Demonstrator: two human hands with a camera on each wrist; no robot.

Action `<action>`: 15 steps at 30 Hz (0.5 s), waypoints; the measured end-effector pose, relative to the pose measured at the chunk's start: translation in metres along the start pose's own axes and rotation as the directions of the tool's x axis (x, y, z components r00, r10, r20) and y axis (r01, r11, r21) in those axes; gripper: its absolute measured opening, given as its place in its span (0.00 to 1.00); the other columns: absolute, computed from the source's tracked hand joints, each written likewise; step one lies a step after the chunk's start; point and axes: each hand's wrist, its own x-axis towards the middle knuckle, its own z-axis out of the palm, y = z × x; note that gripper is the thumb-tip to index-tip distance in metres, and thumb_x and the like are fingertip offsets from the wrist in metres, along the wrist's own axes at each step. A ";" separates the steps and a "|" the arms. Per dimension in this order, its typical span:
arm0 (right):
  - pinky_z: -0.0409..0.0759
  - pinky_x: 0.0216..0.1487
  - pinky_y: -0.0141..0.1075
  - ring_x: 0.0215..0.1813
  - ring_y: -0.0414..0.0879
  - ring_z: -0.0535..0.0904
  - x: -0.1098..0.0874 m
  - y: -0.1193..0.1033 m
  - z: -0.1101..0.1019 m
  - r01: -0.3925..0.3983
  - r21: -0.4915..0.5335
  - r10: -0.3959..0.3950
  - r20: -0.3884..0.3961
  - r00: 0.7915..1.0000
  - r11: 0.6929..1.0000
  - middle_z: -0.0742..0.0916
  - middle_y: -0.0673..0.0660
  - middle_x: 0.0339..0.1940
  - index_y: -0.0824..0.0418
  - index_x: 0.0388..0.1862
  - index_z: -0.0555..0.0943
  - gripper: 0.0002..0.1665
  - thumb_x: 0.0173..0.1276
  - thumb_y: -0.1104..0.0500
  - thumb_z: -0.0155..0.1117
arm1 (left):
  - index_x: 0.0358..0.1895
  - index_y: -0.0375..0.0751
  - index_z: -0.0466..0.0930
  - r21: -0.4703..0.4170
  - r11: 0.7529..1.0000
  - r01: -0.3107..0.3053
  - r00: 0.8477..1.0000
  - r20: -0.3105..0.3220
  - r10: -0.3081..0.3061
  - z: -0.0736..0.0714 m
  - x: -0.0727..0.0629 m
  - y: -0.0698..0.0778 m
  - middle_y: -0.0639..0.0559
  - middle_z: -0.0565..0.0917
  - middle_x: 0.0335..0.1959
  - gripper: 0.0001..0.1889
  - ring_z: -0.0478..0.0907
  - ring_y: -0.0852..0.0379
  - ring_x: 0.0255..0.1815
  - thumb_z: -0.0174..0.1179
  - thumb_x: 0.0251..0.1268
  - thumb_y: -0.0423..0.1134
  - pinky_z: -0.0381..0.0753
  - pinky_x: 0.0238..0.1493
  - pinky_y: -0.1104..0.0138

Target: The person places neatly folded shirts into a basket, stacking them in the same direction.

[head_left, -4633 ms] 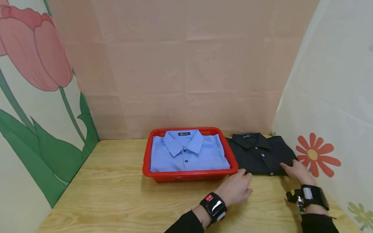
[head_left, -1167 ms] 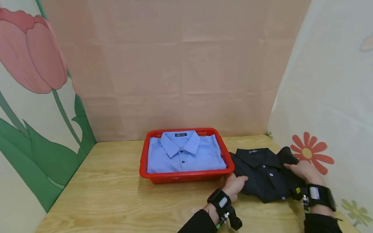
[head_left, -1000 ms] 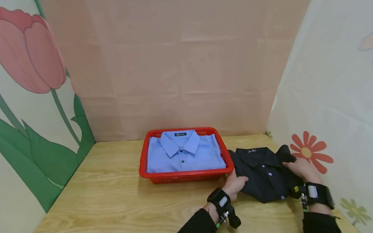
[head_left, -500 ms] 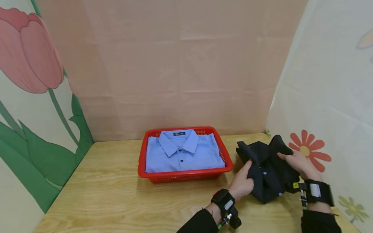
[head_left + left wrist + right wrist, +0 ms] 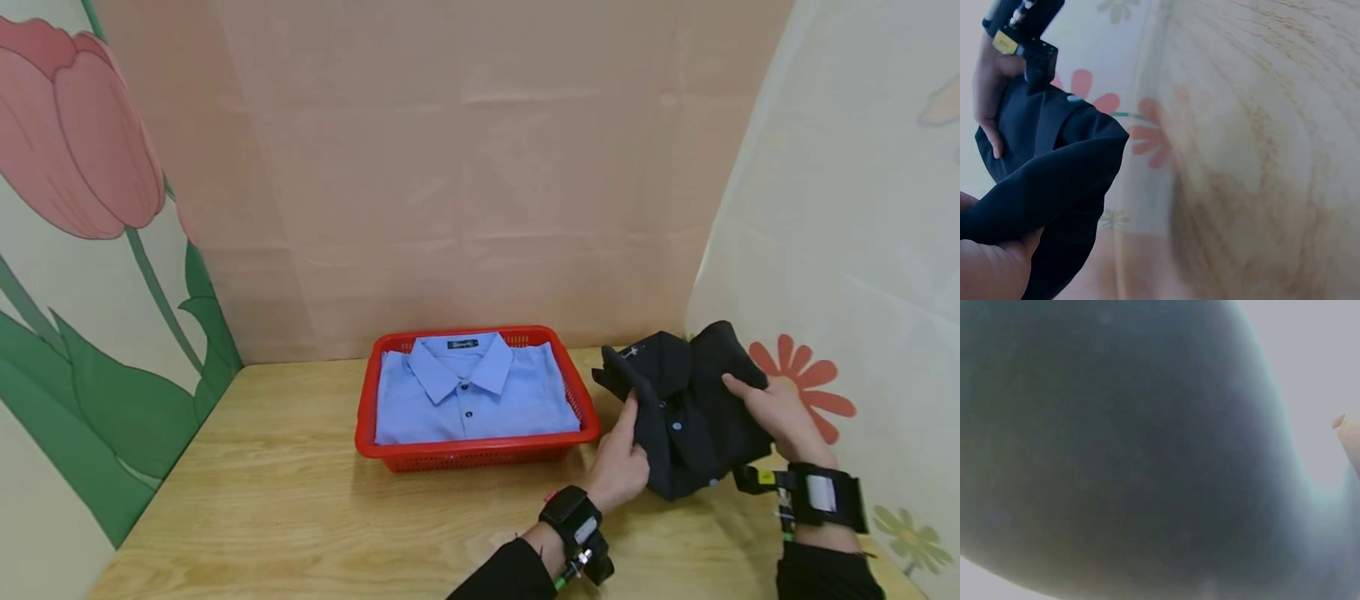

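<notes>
A folded black button-up shirt [image 5: 678, 408] is held up off the wooden table to the right of the basket, its middle sagging into a fold. My left hand [image 5: 618, 467] grips the shirt's left side, and my right hand [image 5: 776, 412] grips the right side with the thumb on top. In the left wrist view the black shirt [image 5: 1054, 181] hangs between both hands, its far side held by the right hand [image 5: 997, 94]. Dark blurred cloth [image 5: 1135, 450] fills most of the right wrist view, with one fingertip [image 5: 1349, 434] at its edge.
A red plastic basket [image 5: 480, 450] stands left of the hands, holding a folded light blue shirt [image 5: 480, 396] with its collar up. The wooden table [image 5: 300, 500] spreads around it. A pinkish sheet [image 5: 465, 183] hangs behind, and a white flowered sheet [image 5: 847, 250] stands at the right.
The black shirt lay flat beside the basket, was drawn nearer, and is now lifted and bunched between both hands. The left hand shifted from the basket's corner up onto the shirt's side.
</notes>
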 end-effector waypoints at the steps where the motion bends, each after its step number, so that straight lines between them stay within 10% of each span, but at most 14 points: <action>1: 0.78 0.41 0.46 0.52 0.66 0.71 -0.001 -0.002 0.000 0.011 0.003 -0.011 -0.026 1.000 1.000 0.71 0.78 0.57 0.79 0.66 0.62 0.53 0.71 0.29 0.43 | 0.77 0.69 0.47 0.006 1.000 -0.013 1.000 -0.002 0.013 -0.001 0.000 0.001 0.64 0.62 0.74 0.40 0.66 0.66 0.70 0.47 0.69 0.28 0.68 0.69 0.66; 15: 0.81 0.29 0.38 0.30 0.41 0.77 -0.016 -0.020 -0.010 0.072 0.148 -0.038 -0.217 0.975 0.986 0.80 0.48 0.32 0.75 0.58 0.68 0.45 0.70 0.33 0.51 | 0.76 0.55 0.55 -0.126 0.992 -0.007 0.997 -0.077 -0.003 -0.037 -0.001 0.028 0.65 0.65 0.73 0.30 0.68 0.66 0.68 0.45 0.73 0.33 0.70 0.69 0.64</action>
